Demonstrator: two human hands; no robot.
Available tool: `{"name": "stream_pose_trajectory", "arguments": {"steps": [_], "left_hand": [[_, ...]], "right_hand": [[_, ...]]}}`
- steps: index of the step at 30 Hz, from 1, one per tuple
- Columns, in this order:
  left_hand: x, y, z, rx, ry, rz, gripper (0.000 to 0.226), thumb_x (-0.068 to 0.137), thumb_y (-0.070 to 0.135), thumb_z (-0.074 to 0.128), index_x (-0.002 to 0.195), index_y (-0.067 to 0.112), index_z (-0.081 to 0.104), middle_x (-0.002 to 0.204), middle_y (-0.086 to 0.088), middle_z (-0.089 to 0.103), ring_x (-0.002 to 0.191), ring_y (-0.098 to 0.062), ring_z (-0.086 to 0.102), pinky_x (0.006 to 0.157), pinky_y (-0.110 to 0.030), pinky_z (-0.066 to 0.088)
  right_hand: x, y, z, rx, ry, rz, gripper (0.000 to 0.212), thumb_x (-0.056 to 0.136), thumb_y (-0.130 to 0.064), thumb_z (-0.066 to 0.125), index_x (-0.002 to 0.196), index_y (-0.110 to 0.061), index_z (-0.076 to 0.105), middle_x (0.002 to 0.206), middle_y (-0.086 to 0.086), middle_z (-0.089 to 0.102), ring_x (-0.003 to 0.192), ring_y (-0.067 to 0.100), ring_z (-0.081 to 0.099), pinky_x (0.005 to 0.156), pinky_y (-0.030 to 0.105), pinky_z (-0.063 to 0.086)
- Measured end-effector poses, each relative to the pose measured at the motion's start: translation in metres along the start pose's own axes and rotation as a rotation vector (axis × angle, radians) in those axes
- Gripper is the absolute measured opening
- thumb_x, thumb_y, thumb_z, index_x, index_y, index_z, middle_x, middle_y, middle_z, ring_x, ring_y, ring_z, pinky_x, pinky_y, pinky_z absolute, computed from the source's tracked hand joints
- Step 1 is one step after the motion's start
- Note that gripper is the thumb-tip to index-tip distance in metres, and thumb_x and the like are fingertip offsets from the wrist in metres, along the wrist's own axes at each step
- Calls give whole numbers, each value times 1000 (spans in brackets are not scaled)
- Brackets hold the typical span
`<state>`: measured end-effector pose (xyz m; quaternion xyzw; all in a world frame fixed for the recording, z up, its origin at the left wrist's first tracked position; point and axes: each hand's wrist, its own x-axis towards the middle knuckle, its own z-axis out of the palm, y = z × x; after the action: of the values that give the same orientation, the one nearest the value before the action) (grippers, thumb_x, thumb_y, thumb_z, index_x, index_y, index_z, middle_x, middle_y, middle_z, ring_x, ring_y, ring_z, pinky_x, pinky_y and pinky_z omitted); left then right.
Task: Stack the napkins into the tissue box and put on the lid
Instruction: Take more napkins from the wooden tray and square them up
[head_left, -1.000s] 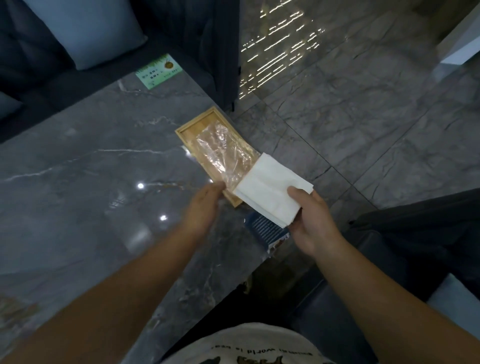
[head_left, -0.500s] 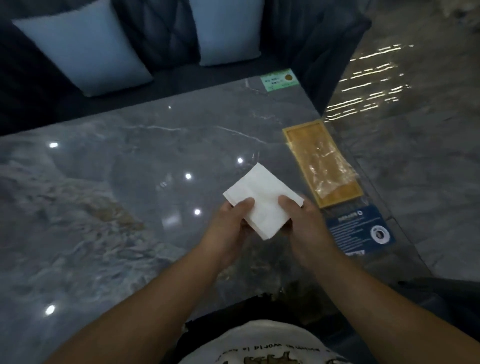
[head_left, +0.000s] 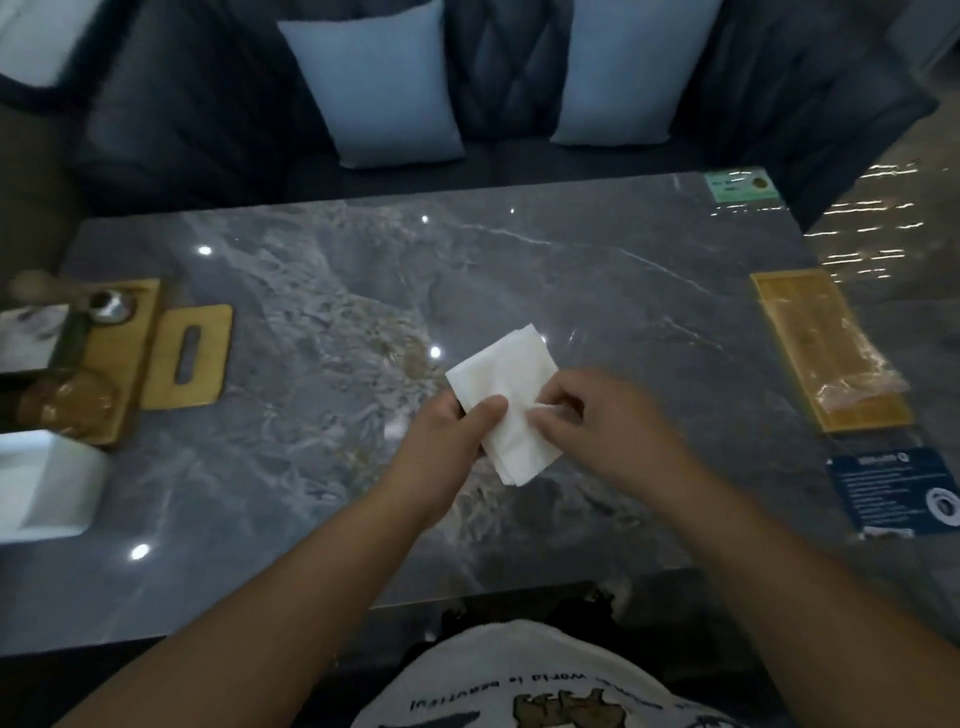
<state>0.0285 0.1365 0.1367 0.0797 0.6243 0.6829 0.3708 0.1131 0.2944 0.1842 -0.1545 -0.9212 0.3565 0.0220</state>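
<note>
A white stack of napkins hangs above the middle of the grey marble table. My left hand grips its lower left edge, thumb on top. My right hand pinches its right side with curled fingers. At the left edge a wooden lid with a slot lies flat beside a wooden tray. A white open box stands at the near left. At the far right lies a wooden tray with a clear plastic wrapper on it.
The left tray holds a metal cup and a jar. A blue card lies at the near right, a green card at the far right corner. A dark sofa with two pale cushions faces me.
The view has swung left from the right-hand tray to the table's middle. The napkin stack came off the wrapper and now sits between both hands; my left hand took hold of it.
</note>
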Motion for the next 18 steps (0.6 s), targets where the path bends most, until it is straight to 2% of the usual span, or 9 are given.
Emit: {"name": "stream_pose_trajectory", "arguments": {"steps": [3, 5, 7, 10, 13, 15, 18], "left_hand": [[-8, 2, -30, 45, 7, 11, 27, 78, 41, 65, 104, 37, 71, 109, -2, 73, 102, -24, 69, 86, -46, 56], [-12, 2, -44, 60, 9, 32, 27, 79, 42, 65, 105, 39, 70, 109, 0, 73, 101, -22, 69, 86, -47, 56], [-15, 3, -53, 47, -8, 44, 27, 81, 41, 64, 107, 40, 70, 111, 0, 73, 102, -22, 69, 85, -44, 57], [-17, 2, -61, -36, -29, 32, 30, 84, 37, 63, 114, 34, 68, 116, -4, 71, 108, -26, 67, 89, -46, 55], [-16, 2, -64, -167, -24, 5, 35, 89, 26, 58, 122, 18, 63, 120, -12, 68, 111, -33, 64, 86, -44, 53], [-15, 3, -64, -230, -40, -3, 35, 93, 19, 53, 127, 11, 59, 122, -17, 66, 112, -35, 62, 83, -39, 52], [-13, 7, -65, -278, -71, -21, 35, 100, 11, 44, 134, 6, 52, 130, -21, 60, 121, -40, 56, 89, -45, 50]], "right_hand": [[9, -20, 15, 278, -60, 118, 12, 80, -26, 70, 79, -28, 59, 77, -13, 62, 68, -4, 56, 61, 9, 41], [14, -32, 23, 518, -115, 183, 16, 81, -17, 72, 80, -24, 58, 79, -4, 64, 69, 6, 56, 64, 19, 45], [17, -42, 28, 650, -116, 189, 19, 82, -8, 72, 79, -20, 58, 79, 5, 64, 70, 11, 56, 64, 24, 45], [14, -57, 31, 581, -77, 54, 21, 81, -3, 70, 78, -22, 61, 81, 2, 67, 74, 12, 60, 70, 27, 49], [2, -68, 31, 410, -76, -191, 17, 79, -13, 69, 80, -28, 62, 91, -11, 67, 88, 10, 65, 80, 26, 51], [-6, -74, 28, 491, -79, -324, 15, 79, -15, 69, 82, -28, 63, 96, -10, 68, 93, 16, 66, 84, 25, 50], [-8, -74, 21, 771, -36, -287, 12, 80, -16, 66, 81, -28, 66, 96, 0, 71, 90, 28, 69, 81, 39, 55]]}}
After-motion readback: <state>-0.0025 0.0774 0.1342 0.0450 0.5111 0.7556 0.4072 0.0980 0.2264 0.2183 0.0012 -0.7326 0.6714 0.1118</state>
